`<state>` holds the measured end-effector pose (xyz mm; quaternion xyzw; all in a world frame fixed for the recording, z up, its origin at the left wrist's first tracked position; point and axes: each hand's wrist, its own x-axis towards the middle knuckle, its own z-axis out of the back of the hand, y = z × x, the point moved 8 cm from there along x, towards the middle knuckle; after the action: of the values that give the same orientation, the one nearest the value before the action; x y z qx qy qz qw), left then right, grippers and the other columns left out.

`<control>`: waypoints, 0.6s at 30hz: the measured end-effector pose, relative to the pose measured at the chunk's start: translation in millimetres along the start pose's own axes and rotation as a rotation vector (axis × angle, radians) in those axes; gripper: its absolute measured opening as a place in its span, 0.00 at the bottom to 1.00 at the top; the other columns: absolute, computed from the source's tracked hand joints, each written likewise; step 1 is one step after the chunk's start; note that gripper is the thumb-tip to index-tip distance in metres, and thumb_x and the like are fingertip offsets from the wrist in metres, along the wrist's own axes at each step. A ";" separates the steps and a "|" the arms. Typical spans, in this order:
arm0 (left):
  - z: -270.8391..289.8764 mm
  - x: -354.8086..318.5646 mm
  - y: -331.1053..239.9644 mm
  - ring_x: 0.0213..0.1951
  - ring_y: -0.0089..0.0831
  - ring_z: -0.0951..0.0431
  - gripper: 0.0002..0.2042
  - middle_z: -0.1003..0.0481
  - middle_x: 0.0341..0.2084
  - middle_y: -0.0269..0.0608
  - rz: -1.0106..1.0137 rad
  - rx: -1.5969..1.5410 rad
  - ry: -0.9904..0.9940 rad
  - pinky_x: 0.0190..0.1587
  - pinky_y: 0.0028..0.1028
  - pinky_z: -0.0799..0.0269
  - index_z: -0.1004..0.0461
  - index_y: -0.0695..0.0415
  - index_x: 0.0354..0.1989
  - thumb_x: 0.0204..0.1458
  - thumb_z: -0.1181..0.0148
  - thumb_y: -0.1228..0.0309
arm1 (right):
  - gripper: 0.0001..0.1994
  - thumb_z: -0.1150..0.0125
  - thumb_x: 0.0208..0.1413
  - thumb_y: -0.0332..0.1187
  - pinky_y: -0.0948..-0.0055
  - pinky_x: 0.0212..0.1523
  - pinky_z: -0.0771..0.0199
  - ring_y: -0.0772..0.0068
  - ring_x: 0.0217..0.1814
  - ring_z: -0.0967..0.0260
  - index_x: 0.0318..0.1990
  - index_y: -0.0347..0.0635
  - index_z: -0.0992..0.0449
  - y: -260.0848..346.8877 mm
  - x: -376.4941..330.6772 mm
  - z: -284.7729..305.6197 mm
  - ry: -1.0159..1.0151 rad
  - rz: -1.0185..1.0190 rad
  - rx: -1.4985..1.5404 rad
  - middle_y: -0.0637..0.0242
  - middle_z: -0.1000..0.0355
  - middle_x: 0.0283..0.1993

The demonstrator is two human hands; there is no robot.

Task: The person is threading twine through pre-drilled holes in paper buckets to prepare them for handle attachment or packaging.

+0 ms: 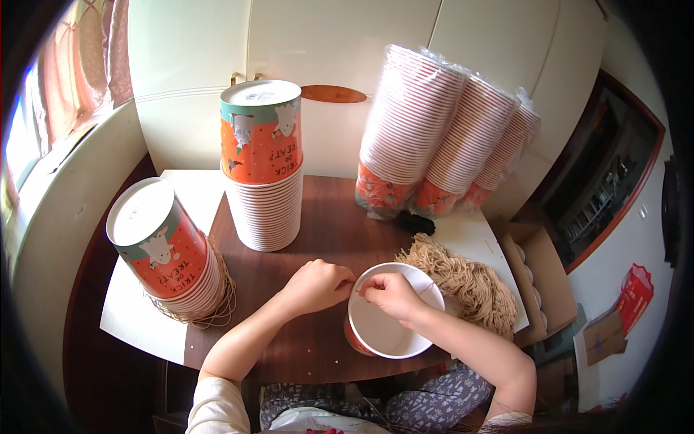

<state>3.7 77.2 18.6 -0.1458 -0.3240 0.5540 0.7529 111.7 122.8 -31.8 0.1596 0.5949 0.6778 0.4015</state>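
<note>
A paper bucket point(390, 329), white inside with an orange outer wall, stands upright near the table's front edge, its mouth facing me. My right hand point(394, 295) reaches over the mouth, fingertips pinched together just inside the left part of the rim. Outside that same side, my left hand point(318, 284) is closed, knuckles up, its fingertips close to the rim. What either hand pinches is too small to make out. A thin cord-like line point(427, 288) shows at the bucket's right inner wall. Right of the bucket lies a bundle of tan twine point(470, 286).
Upside-down orange bucket stacks stand at the back point(262, 166) and at left point(163, 246), the left one with loose twine round its base. Plastic-wrapped bucket stacks point(412, 123) lean at back right, beside a black item point(417, 223). A cardboard box point(538, 253) sits beyond the table's right edge.
</note>
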 end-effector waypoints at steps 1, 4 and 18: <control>-0.7 -0.4 -0.4 0.24 0.41 0.25 0.07 0.26 0.20 0.47 -0.004 -0.003 0.010 0.29 0.32 0.29 0.24 0.59 0.28 0.40 0.44 0.72 | 0.04 0.48 0.46 0.24 0.82 0.31 0.36 0.84 0.30 0.36 0.28 0.36 0.26 0.0 -0.1 -0.5 0.000 0.000 0.003 0.72 0.30 0.27; -3.3 -0.5 2.3 0.25 0.42 0.25 0.07 0.25 0.21 0.46 0.023 0.000 0.040 0.31 0.36 0.28 0.24 0.56 0.28 0.40 0.45 0.69 | 0.04 0.47 0.46 0.24 0.82 0.32 0.36 0.84 0.29 0.36 0.28 0.36 0.26 0.5 0.0 -1.7 -0.005 0.001 0.015 0.72 0.30 0.26; -8.4 -0.1 4.6 0.25 0.43 0.25 0.08 0.25 0.21 0.47 0.018 -0.014 0.073 0.31 0.35 0.28 0.23 0.56 0.29 0.39 0.45 0.71 | 0.05 0.45 0.47 0.27 0.80 0.30 0.34 0.82 0.29 0.35 0.29 0.35 0.25 -1.8 3.0 1.4 -0.047 0.021 0.012 0.70 0.29 0.27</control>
<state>5.7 79.9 9.7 -0.1739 -0.2990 0.5528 0.7581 111.4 125.8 -34.0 0.1840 0.5878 0.6743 0.4073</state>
